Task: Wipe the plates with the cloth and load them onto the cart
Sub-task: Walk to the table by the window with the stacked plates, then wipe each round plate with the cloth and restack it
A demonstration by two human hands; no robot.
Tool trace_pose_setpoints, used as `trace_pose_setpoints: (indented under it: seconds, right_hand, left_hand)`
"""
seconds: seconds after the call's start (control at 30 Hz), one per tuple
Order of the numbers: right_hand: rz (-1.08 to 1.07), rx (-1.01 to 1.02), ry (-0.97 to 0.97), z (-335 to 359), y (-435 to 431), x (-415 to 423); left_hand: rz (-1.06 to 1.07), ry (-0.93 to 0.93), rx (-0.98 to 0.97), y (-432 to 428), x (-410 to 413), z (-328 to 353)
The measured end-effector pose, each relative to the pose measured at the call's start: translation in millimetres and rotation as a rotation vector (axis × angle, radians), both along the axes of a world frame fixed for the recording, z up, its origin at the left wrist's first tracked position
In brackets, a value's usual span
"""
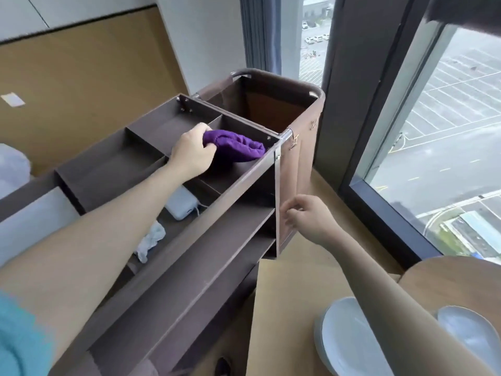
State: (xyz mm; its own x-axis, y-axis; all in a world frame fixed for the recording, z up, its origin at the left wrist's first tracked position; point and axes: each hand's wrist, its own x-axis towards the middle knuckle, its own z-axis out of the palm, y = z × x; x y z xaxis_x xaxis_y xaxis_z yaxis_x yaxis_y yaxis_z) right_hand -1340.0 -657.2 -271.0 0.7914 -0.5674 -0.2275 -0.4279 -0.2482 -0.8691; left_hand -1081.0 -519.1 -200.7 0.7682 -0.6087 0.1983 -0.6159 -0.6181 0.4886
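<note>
While the left hand (191, 156) reaches across the middle of the frame, its fingers curl round one end of a bunched purple cloth (238, 146). The cloth lies in the far right compartment of the top tray of a dark brown service cart (189, 267). That arm stretches in from the lower left, with a teal sleeve (19, 343) at the shoulder.

The right hand (306, 218) hangs in the air right of centre, just beside the cart's metal corner post. Its fingers are loosely curled with nothing in them; I cannot tell whether the fingertips touch the post.

In the lower right corner a stack of pale blue-white round plates (341, 337) sits on a round light wooden table (439, 275), partly hidden by the right forearm. One more plate of the same kind (466, 332) lies on the other side of that forearm.

A white rectangular charger block (180, 203) with a cable and a crumpled white rag (150, 240) lie in the near compartments of the tray, under the left forearm. A brown fabric bag (303, 158) hangs open at the cart's far end, next to a tall window (447, 118) on the right that looks onto a car park.
</note>
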Motion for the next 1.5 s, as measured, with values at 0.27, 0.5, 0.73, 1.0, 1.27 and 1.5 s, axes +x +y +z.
trace_pose_setpoints:
  seconds: [0.27, 0.5, 0.73, 1.0, 1.27, 1.5]
  right_hand:
    - [-0.065, -0.021, -0.221, 33.7, 36.3, 8.1]
    - [-0.367, 0.291, -0.341, 36.6, 55.6, -55.4]
    - [-0.588, 0.548, -0.218, -8.5, 84.6, -168.8]
    - [-0.668, 0.799, -0.121, -84.8, 126.4, -246.8]
    - [-0.531, 0.908, -0.159, -139.4, 88.5, -298.3]
    - [-0.541, 1.126, -0.120, -177.0, 89.7, -348.7]
  left_hand:
    - [-0.330, 0.084, -0.102, 39.6, -99.7, 61.3]
    - [-0.526, 0.183, -0.170, 43.9, -181.6, 38.0]
    - [-0.580, 0.737, -0.211, 41.2, -289.3, -69.8]
    - [-0.330, 1.209, -0.169, 72.3, -393.5, -139.4]
    - [-0.008, 1.339, -0.283, 60.0, -478.0, -175.2]
    - [0.100, 1.535, -0.503, 63.7, -547.8, -221.3]
